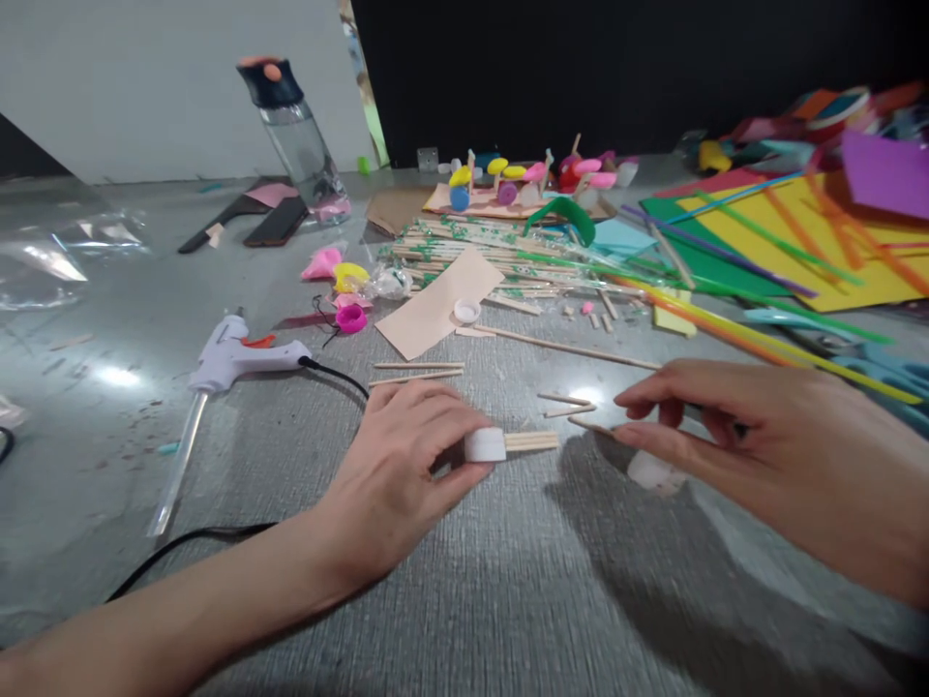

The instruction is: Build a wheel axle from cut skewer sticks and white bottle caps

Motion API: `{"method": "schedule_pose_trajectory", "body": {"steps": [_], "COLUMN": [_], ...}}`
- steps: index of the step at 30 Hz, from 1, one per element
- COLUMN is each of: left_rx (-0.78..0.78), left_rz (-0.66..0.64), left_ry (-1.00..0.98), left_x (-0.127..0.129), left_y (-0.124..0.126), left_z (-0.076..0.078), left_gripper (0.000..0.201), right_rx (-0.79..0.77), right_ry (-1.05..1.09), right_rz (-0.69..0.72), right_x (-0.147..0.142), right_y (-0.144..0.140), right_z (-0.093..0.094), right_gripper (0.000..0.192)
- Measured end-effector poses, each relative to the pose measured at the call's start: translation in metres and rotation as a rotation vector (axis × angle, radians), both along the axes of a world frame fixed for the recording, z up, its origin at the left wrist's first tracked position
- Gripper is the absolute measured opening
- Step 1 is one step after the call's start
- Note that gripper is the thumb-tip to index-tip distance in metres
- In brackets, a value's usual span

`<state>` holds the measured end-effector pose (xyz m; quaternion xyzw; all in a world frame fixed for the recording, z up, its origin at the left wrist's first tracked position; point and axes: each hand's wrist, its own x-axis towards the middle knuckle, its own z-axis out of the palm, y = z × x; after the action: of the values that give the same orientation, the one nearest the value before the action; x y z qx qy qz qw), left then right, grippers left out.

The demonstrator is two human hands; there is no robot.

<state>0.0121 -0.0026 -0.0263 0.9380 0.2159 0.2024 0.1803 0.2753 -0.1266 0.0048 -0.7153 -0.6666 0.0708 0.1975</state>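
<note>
The left hand [406, 465] is resting on the grey surface [508, 600], its grip pinching a small white cap [485, 444] between thumb and fingers; short wooden sticks [532, 441] are jutting from the cap's right side, lying flat. The right hand [762, 445] is hovering just right of them, its fingers drawn together around something thin and dark — mostly hidden by the fingers, so what it is cannot be told. A second white piece [655, 473] is peeking out beneath that hand, blurred and half covered. Loose stick offcuts [570, 405] are lying between the hands. A glue gun [232, 360] is lying well to the left, its cord running off under the left forearm. The coloured paper sheets [798, 242] at far right are being cut off by the frame edge.
</note>
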Motion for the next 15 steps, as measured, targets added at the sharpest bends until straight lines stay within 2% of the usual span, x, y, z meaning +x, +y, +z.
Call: {"method": "schedule_pose_trajectory", "body": {"steps": [4,7,12,15], "left_rx": [0.013,0.042,0.072,0.105], "left_rz": [0.02,0.041,0.09,0.073], "left_ry": [0.008,-0.069,-0.329,-0.52], "left_x": [-0.003,-0.005,-0.008,-0.01], "left_y": [0.001,-0.001,-0.01,-0.015], "left_z": [0.002,0.006,0.023,0.035], "left_gripper": [0.038,0.05,0.033,0.03], "right_rx": [-0.019,-0.032,-0.04,-0.054], "right_ry": [0.028,0.061,0.068,0.109], "right_rz": [0.02,0.022,0.009,0.0], "right_x": [0.001,0.002,0.006,0.006], "right_y": [0.003,0.005,0.006,0.005], "right_z": [0.002,0.003,0.006,0.011], "right_gripper": [0.045,0.041,0.041,0.042]}}
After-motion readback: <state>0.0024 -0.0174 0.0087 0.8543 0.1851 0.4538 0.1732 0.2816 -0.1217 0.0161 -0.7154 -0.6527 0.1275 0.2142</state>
